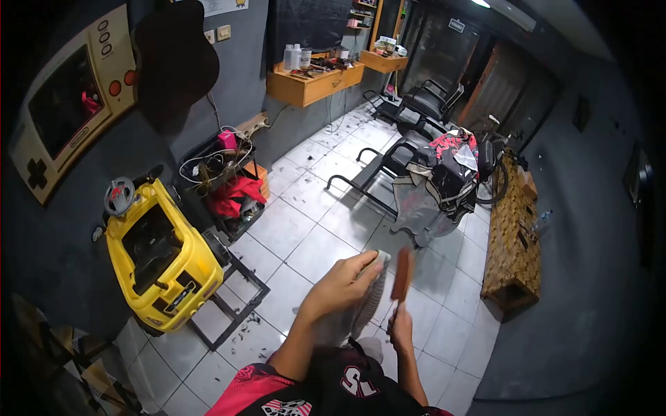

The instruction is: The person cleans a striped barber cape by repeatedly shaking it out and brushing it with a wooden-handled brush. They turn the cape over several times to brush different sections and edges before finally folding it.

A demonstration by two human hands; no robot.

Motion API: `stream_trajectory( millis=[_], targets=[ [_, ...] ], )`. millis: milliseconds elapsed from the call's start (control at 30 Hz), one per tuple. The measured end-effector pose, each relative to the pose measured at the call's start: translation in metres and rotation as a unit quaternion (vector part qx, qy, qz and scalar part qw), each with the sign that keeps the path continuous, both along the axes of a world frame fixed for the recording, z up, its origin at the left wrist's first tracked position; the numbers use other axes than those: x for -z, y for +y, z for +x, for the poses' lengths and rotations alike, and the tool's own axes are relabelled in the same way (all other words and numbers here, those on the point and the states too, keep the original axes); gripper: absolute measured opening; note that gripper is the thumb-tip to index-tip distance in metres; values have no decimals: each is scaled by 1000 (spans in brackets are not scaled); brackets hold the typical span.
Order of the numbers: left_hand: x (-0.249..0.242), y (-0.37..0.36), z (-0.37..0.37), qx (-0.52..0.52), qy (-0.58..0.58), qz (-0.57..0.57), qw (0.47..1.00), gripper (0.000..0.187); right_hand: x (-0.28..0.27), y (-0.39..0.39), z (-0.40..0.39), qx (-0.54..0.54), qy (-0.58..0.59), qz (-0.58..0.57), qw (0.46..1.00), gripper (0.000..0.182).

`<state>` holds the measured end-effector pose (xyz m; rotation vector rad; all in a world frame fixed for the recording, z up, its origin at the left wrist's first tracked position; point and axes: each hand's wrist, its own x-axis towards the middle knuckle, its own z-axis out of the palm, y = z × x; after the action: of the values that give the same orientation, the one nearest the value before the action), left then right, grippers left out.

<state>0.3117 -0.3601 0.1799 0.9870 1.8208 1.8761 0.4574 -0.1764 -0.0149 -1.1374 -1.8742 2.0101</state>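
My left hand (340, 286) is closed on the top of a grey cloth (371, 301), which hangs down in front of my body. To its right, my right hand (400, 329) grips the dark handle of a brown brush (402, 274), held upright with its head above the hand. A small gap separates the brush head from the cloth. The lower part of the cloth is partly hidden behind my left forearm.
A yellow toy car seat (166, 256) on a black frame stands left, beside a cluttered black cart (229, 187). Barber chairs (423, 104), one draped with cloths (444, 180), stand ahead. A woven bench (513, 236) lines the right wall. Dark hair clippings lie on the tiles.
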Motion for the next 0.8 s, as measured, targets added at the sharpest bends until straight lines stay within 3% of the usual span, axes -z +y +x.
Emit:
stream_trajectory(
  millis=[33, 133, 200, 233, 267, 333, 400, 467, 533, 600, 633, 667, 700, 800],
  targets=[
    [0, -1, 0, -2, 9, -22, 1000, 19, -37, -13, -12, 45, 74, -51, 995, 40],
    [9, 10, 8, -12, 18, -26, 999, 17, -90, -46, -25, -1, 287, -88, 954, 41],
    [3, 16, 18, -8, 27, -29, 999, 16, -72, -63, -29, -72, 253, 121, 957, 43],
    [-5, 14, 25, -45, 57, -38, 997, 15, -46, -72, -34, -64, 308, 27, 949, 39],
    [-4, 14, 26, -50, 81, -11, 995, 15, -22, -80, -42, -53, 331, 96, 937, 37],
    [-2, 13, 27, -62, 125, 43, 989, 15, 44, -67, -32, -219, 150, 350, 898, 35],
    [-3, 2, 25, -33, -5, 72, 997, 17, 112, -50, -3, -396, -59, 347, 848, 38],
    [0, -7, 17, -24, -131, 111, 985, 19, 194, -24, 22, -520, -193, 363, 749, 41],
    [2, -19, 10, -23, -101, 93, 990, 24, 192, -13, 32, -524, -266, 372, 719, 51],
    [-2, -22, 16, -29, -99, 93, 990, 25, 196, 4, 36, -361, -323, 336, 807, 51],
    [5, -21, 15, 0, -102, 95, 990, 24, 172, 4, 33, -301, -301, 314, 849, 66],
    [4, -20, 18, 5, -83, 80, 993, 23, 166, 11, 28, -232, -296, 233, 897, 63],
    [0, -19, 21, 10, -64, 67, 996, 22, 160, 18, 24, -185, -199, 204, 940, 60],
    [3, -12, 23, 18, -10, -8, 1000, 18, 9, -12, -10, 2, -35, -26, 999, 47]
  ],
)
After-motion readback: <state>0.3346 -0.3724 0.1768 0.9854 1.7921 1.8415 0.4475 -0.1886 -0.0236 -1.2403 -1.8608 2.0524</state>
